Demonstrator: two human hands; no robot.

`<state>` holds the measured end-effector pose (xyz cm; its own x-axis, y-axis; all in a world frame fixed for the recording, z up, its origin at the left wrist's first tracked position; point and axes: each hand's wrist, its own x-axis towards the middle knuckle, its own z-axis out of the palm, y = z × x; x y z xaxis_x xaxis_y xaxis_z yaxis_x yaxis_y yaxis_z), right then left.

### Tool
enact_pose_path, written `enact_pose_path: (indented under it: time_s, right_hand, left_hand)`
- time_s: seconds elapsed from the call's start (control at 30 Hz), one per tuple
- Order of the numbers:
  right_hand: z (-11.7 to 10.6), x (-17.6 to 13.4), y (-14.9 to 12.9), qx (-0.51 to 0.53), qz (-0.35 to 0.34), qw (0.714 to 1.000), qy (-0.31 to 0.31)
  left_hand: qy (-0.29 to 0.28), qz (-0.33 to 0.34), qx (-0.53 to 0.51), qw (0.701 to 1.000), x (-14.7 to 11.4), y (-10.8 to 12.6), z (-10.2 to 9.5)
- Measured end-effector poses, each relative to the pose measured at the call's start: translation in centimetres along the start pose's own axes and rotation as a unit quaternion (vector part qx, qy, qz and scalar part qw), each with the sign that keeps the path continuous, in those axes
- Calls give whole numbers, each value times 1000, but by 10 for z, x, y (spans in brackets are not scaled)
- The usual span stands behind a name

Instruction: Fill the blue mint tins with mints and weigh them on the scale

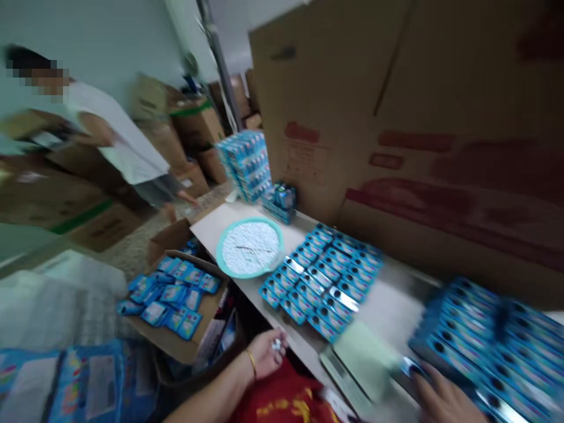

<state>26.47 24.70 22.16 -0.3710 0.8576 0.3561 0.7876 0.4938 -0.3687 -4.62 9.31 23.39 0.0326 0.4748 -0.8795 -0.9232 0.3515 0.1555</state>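
My left hand (pixel 267 354), with a bracelet on the wrist, is closed around several small white pellets (pixel 277 345) at the table's front edge. They look like those heaped in the turquoise basin (pixel 250 247) farther along the table. At the lower right, my right hand (pixel 447 396) is blurred, its fingers around a small blue box (pixel 410 368) with a shiny face. Beside it lies a block of stacked blue boxes (pixel 462 329). A pale green scale (pixel 361 361) stands between my hands, and rows of blue boxes (pixel 324 276) cover the table behind it.
An open carton (pixel 211 311) of blue packets (pixel 174 294) stands left of the table. Large cardboard (pixel 335 164) rises behind the table. Stacked blue boxes (pixel 247 161) stand at its far end. Blue bags (pixel 88 382) lie lower left. A person (pixel 118 132) is beyond, near cartons.
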Motion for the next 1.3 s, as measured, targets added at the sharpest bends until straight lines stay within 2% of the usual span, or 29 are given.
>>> enact_pose_path:
  time_s: [0.03,0.07,0.1,0.17,0.23,0.33,0.43,0.53,0.63,0.77,0.9,1.03,1.2,1.3]
  right_hand:
    - [-6,-7,-6,-21,-41,999,-25]
    - [-10,-11,-16,-50,-74,993,-78]
    - [-11,-12,-27,-72,-87,987,-113]
    - [-4,-7,-47,-91,-85,980,-157]
    - [8,-2,-57,-78,-58,981,-167]
    - [15,-12,-57,-20,-20,991,-133]
    - [3,-42,-53,25,98,994,-40]
    - [-13,-76,-50,73,214,974,20]
    - [-23,-100,-51,133,258,957,20]
    - [-32,-108,-53,164,272,948,-1]
    - [-44,-102,-42,164,235,958,-24]
    - [-58,-93,-16,161,207,965,-19]
    - [-60,-71,13,136,185,973,-3]
    - [-56,-56,24,111,160,981,-9]
  left_hand:
    - [-1,-7,15,1000,1,-3,2]
    - [-12,-6,25,1000,3,-6,5]
    - [-27,-14,43,999,7,-8,7]
    - [-27,-30,90,995,17,-13,13]
    - [-36,-39,147,988,27,-17,18]
    - [-63,-59,243,966,42,-24,25]
    - [-61,-46,346,935,61,-32,32]
    - [-48,-16,407,912,86,-42,41]
    - [-40,-9,427,904,108,-58,51]
    - [-37,-5,431,902,121,-85,64]
    - [-49,-23,418,907,124,-109,80]
    - [-53,-30,388,920,116,-111,85]
    - [-77,-54,344,934,80,-93,63]
    - [-69,-72,296,950,60,-87,48]
